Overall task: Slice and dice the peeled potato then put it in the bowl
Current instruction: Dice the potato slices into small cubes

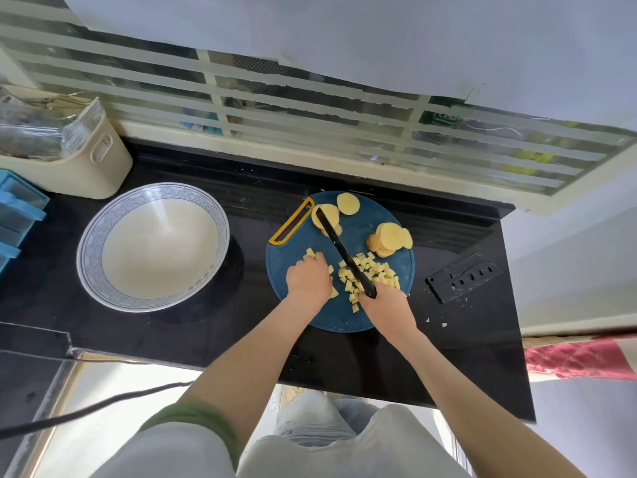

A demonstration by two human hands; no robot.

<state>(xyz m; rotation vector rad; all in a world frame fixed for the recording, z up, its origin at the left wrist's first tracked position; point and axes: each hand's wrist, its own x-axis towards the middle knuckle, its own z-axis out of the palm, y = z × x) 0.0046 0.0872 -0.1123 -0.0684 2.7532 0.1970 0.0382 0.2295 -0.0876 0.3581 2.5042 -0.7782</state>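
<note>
A round blue cutting board (pixel 348 315) lies on the black counter. Round potato slices (pixel 389 239) are stacked at its right, and more slices (pixel 348 203) lie at the far edge. Diced potato cubes (pixel 375 270) are heaped near the board's middle. My right hand (pixel 387 303) grips the handle of a black knife (pixel 339 248), whose blade points away to the left over the cubes. My left hand (pixel 308 277) is curled over some potato pieces on the left of the board. The white bowl (pixel 120 291) with a blue patterned rim stands empty to the left.
A black knife sheath (pixel 462 277) lies right of the board, with small potato scraps (pixel 444 325) near it. A cream basket (pixel 100 160) and a blue container (pixel 17 215) stand at the far left. A window frame runs along the counter's back edge.
</note>
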